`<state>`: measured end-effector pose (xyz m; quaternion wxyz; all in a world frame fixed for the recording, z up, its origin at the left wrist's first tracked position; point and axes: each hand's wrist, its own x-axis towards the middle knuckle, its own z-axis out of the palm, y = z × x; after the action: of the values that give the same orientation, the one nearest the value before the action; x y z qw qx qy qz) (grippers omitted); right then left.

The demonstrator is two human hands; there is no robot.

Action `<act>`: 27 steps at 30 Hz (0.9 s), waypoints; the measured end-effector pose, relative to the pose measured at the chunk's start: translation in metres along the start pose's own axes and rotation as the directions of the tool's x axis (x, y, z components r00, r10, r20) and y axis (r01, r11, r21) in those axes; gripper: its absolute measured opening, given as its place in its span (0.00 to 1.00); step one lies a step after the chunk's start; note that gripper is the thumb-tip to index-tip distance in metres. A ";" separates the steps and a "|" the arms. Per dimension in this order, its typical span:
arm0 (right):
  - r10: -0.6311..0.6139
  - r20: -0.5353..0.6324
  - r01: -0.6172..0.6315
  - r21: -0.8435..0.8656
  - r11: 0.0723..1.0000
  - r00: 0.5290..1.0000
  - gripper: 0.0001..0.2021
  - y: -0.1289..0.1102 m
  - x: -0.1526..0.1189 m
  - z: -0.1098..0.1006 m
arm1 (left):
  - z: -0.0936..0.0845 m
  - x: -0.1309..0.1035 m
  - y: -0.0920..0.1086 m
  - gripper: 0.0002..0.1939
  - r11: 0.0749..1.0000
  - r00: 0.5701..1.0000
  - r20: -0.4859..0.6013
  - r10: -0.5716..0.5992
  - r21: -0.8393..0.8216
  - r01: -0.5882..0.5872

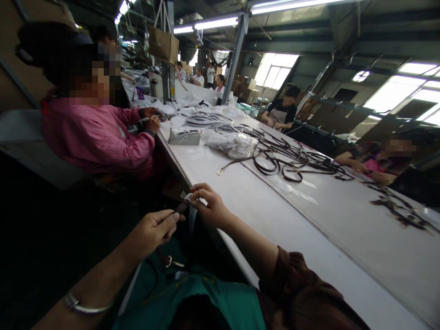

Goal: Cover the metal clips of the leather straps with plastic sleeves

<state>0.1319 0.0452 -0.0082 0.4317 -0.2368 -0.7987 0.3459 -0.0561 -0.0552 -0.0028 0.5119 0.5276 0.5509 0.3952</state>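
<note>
My left hand pinches a dark brown leather belt between thumb and fingers, below the table's near left edge. At the belt's end, my right hand has its fingertips closed on a small white piece, with a clear strip hanging beneath it. The belt's lower part drops toward my green apron, where a gold buckle shows. What exactly the white piece is I cannot tell.
Dark belts lie in a tangle across the white table, beside a plastic bag and a grey box. A person in pink works at the left; others sit across the table. A metal post stands behind.
</note>
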 end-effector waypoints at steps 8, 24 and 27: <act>0.091 -0.054 -0.105 -0.370 0.923 0.994 0.05 -0.012 -0.011 0.014 | 0.020 -0.002 0.004 0.21 0.313 0.940 -0.001 0.342 0.943 -0.113; -0.094 -0.103 0.056 -0.322 0.945 0.990 0.06 -0.025 -0.035 0.026 | 0.031 0.001 0.009 0.19 0.945 0.988 -0.145 -0.048 -0.326 -0.002; -0.064 -0.052 0.045 -0.309 0.950 0.997 0.05 -0.037 -0.031 0.026 | 0.024 0.003 0.017 0.14 0.973 0.989 -0.105 0.104 0.217 -0.079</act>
<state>0.1232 -0.0092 -0.0065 0.4232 -0.2894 -0.8354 0.1979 -0.0297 -0.0525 0.0096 0.4011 0.5802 0.5936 0.3874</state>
